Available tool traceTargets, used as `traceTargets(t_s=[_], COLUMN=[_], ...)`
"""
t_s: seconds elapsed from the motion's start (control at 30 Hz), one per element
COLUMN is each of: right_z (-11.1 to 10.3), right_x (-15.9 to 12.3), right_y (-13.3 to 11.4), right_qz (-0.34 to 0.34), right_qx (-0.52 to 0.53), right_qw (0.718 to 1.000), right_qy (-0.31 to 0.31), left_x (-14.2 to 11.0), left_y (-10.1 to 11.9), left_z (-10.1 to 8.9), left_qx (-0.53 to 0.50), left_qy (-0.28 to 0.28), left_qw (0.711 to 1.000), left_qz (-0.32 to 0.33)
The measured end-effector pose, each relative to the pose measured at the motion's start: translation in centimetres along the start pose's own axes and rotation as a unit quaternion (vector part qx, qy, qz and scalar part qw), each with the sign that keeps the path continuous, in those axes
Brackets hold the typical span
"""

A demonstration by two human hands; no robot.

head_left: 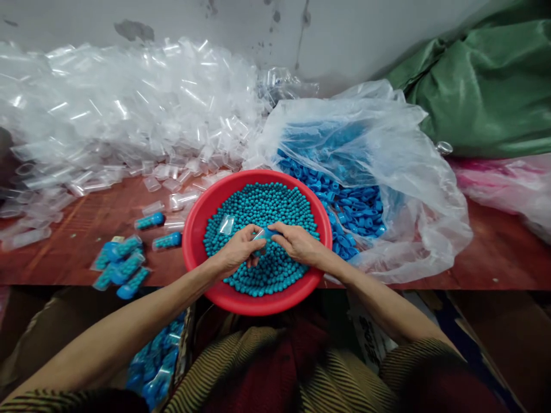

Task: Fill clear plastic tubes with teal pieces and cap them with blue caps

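Note:
A red basin (192,258) full of small teal beads (258,201) stands at the table's front edge. Over the beads, my left hand (243,246) is closed around a clear plastic tube (259,234). My right hand (297,244) pinches a blue cap (270,233) at the tube's end; whether it is fully seated I cannot tell. Another clear tube (227,225) lies on the beads, left of my hands. Capped tubes of beads (129,267) lie left of the basin, with two more near its rim.
Clear empty tubes (129,115) are heaped along the wall at the left. A clear plastic bag (422,189) holds loose blue caps (357,209) right of the basin. Green cloth (491,92) lies at the back right. Below the table edge, a box holds filled tubes (159,361).

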State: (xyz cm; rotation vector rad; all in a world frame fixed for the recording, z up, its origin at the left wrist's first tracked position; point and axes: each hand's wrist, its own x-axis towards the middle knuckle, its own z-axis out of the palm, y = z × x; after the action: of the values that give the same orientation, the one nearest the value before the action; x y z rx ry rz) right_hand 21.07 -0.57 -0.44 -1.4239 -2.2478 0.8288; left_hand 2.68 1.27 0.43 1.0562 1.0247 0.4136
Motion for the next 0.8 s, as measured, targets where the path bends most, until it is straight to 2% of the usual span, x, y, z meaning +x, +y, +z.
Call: traceTargets(t_s=[0.07,0.13,0.3,0.47,0.63,0.8], right_z=[-0.8,-1.5,-1.1,-0.3,-0.2,0.9], right_x=[-0.2,-0.3,0.1,0.0,-0.2,0.2], right_y=[0.4,0.5,-0.3,-0.6,-0.7,-1.2], right_qz=[0.002,0.019,0.075,0.044,0.102,0.081], right_qx=[-0.020,-0.001,0.150,0.162,0.270,0.302], right_qw=[0.998,0.998,0.986,0.985,0.956,0.945], right_qy=[-0.052,-0.060,-0.003,0.029,0.055,0.098], left_x=[0.1,0.3,0.3,0.3,0.3,0.2], left_y=[-0.3,-0.5,-0.5,-0.7,-0.7,-0.8], left_z=[-0.4,-0.8,-0.8,-1.0,-1.3,-0.5], left_qx=[0.013,0.015,0.013,-0.022,-0.043,-0.051], left_qy=[0.017,0.014,-0.009,-0.008,-0.034,-0.040], left_qw=[1.000,1.000,1.000,0.999,0.997,0.994], left_qz=[-0.010,-0.006,0.020,0.049,0.056,0.091])
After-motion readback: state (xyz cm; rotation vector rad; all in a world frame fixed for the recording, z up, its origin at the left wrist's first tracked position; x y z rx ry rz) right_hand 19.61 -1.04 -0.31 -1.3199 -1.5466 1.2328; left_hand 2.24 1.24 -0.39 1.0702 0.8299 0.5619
